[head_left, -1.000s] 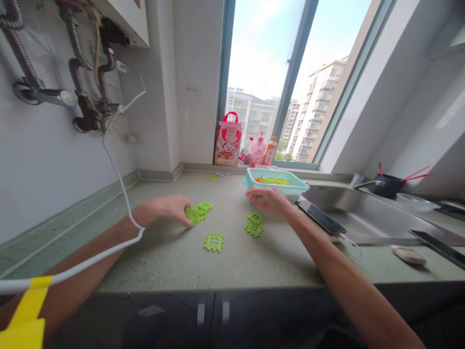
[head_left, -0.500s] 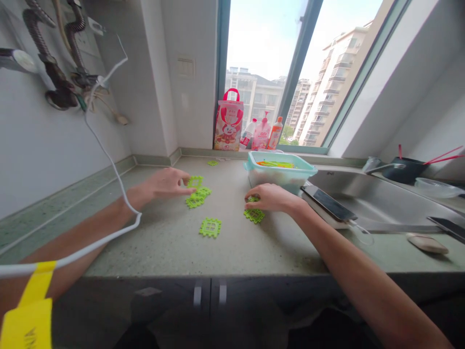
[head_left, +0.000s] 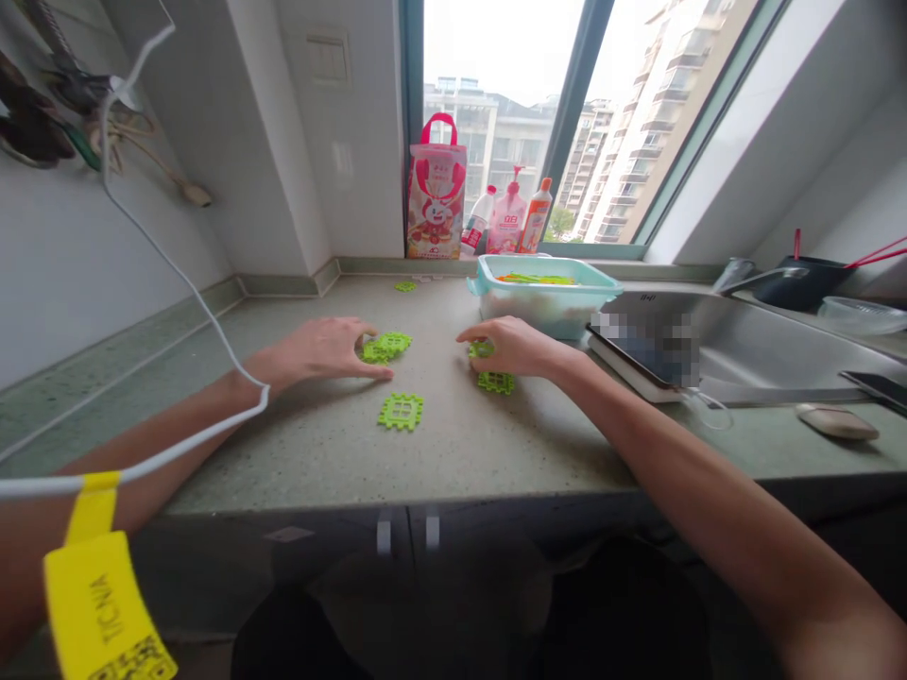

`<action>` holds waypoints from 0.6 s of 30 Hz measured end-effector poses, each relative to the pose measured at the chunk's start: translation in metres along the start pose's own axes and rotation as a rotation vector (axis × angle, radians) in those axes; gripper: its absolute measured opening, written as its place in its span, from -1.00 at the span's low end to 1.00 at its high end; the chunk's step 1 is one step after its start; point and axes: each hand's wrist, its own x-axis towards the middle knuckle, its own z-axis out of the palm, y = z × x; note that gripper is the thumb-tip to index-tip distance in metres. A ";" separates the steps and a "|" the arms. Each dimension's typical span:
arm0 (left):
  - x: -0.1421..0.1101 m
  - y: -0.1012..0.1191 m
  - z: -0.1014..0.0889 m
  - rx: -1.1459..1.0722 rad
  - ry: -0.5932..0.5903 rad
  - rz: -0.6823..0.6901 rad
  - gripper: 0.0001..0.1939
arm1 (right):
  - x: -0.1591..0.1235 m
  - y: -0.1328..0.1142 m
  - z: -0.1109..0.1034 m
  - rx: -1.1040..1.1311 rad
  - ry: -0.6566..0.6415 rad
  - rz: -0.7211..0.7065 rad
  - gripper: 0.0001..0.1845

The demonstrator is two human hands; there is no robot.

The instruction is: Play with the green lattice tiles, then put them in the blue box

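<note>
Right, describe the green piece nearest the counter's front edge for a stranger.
Below the window, find the counter with the teal tub. Front-left of that tub lies a flat, toothed green square with a window-like grid. Unlike its neighbours, it sits alone, nearest the front edge.

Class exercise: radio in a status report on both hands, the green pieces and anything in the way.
Left hand at green pile; right hand over green pair. Lone green square between, nearer counter edge. White cable crosses left forearm.
</note>
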 end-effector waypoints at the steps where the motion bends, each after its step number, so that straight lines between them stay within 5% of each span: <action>1: 0.001 -0.002 0.000 -0.017 -0.016 -0.016 -0.01 | 0.001 -0.001 0.001 0.009 0.032 -0.018 -0.43; 6: 0.004 -0.001 0.001 -0.134 -0.066 0.024 -0.15 | 0.001 -0.008 0.000 0.102 0.155 -0.086 -0.46; 18: 0.003 0.004 0.005 -0.207 0.022 0.131 -0.41 | -0.003 -0.020 -0.008 0.183 0.504 -0.219 -0.54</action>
